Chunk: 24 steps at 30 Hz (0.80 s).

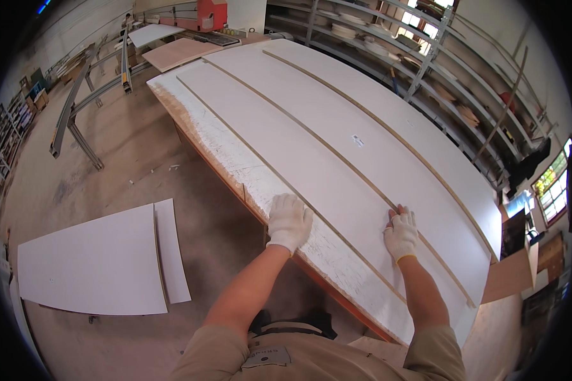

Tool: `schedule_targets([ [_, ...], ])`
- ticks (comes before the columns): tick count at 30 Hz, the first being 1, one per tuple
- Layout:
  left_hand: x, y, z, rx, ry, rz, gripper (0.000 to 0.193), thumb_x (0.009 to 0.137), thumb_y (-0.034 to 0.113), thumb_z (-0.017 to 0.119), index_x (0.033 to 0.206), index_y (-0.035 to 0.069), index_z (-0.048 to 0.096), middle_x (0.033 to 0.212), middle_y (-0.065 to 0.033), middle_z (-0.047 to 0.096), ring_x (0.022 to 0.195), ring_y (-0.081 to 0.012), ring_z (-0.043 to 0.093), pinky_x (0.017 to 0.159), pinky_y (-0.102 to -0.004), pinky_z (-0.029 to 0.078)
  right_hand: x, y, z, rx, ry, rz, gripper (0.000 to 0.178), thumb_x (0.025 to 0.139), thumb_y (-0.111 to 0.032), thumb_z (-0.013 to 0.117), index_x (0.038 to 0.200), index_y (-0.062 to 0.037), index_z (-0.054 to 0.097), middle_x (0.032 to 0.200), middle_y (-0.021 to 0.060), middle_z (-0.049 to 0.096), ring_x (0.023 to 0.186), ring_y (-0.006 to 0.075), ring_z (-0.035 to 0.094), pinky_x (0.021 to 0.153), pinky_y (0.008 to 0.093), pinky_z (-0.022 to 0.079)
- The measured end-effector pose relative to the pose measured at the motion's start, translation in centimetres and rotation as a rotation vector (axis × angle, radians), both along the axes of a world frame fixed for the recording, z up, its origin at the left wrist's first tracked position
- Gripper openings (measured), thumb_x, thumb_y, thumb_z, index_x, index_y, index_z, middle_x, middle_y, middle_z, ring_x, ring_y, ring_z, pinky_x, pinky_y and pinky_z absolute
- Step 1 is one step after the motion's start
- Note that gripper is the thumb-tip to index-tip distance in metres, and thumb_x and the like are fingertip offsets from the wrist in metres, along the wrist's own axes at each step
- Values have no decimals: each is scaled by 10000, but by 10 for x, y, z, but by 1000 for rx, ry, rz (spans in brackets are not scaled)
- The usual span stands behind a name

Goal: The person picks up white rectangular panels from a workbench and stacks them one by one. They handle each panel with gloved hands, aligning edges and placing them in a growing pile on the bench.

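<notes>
Several long white boards (337, 190) with brown edges lie stepped across a worn, white-topped workbench (219, 155). My left hand (289, 222), in a white knit glove, rests flat at the near side, across the worn top and the nearest board's edge. Farther right, my right hand (401, 235) is gloved too, with some bare fingertips showing. It lies on a board, its fingers reaching a brown edge (346, 162) of the neighbouring board. Neither hand wraps round anything. A small label (357, 140) is stuck on one of the boards.
Two white panels (95, 263) lie low at the left. Metal rails on legs (79, 120) and a red machine (211, 15) stand beyond, near a brown board (187, 53). Grey shelving (426, 63) holding pieces of wood runs along the right side.
</notes>
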<state>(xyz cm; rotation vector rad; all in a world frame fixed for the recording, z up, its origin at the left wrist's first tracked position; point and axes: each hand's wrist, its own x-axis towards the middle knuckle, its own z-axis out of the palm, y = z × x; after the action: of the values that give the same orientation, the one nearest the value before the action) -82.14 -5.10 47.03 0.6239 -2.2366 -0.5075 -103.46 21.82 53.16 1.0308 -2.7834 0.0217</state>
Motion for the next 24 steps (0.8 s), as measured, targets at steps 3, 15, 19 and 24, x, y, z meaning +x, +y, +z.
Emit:
schedule_targets([
  [3,-2,2,-3,-31,0,10,243,945,253,632,918,15,676,1140,-191,660,1160,-402,565,1088,-523,429,0,0,-2,7,-22,-15,491,968,-216,607,1437,-80,656,1653,164,470,1584,359,333,1342,473,228],
  [15,2,0,13,46,-161,-19,343,980,320,612,1032,-5,709,1206,-182,662,1208,-371,546,1116,-509,407,1,0,-6,-52,-47,-39,481,956,-216,627,1412,-74,678,1638,168,486,1574,370,348,1340,478,233],
  [19,1,-1,16,102,-318,-31,342,986,320,602,1023,-2,709,1183,-183,667,1195,-357,552,1090,-496,414,-1,1,-9,-57,-26,-38,487,957,-222,624,1417,-69,673,1631,186,490,1575,376,349,1342,482,230],
  [24,4,0,10,-24,-234,-26,320,989,312,576,969,12,684,1122,-187,656,1146,-382,565,1068,-514,425,5,3,-6,-75,-75,-39,483,954,-199,621,1409,-43,671,1653,185,458,1585,388,325,1350,483,215],
])
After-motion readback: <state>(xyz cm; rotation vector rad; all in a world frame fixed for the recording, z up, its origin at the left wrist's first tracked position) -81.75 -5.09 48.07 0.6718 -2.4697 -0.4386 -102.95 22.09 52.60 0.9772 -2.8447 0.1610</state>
